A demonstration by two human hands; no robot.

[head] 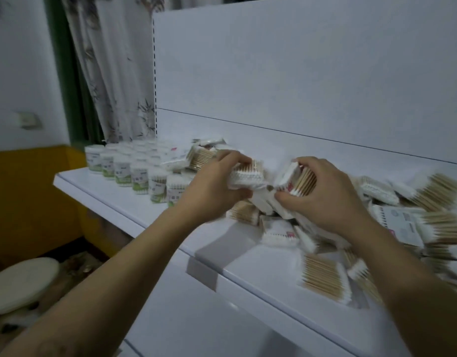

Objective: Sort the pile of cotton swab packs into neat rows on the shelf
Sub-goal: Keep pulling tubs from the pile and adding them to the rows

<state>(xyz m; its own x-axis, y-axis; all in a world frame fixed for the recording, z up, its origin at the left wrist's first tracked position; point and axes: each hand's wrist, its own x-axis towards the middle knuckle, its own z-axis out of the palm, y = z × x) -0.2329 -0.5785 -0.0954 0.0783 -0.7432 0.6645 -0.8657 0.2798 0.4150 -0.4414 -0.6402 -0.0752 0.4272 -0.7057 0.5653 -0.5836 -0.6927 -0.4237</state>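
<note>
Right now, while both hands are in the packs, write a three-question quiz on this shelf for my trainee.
1. True or false: the left hand grips one swab pack and the right hand grips another.
2. Where on the shelf do the round tubs stand in rows? A) at its left end B) at its right end C) along its front edge in the middle
3. Fill in: the loose pile of flat packs lies to the ___ of the tubs.
Key: 1 true; 2 A; 3 right.
</note>
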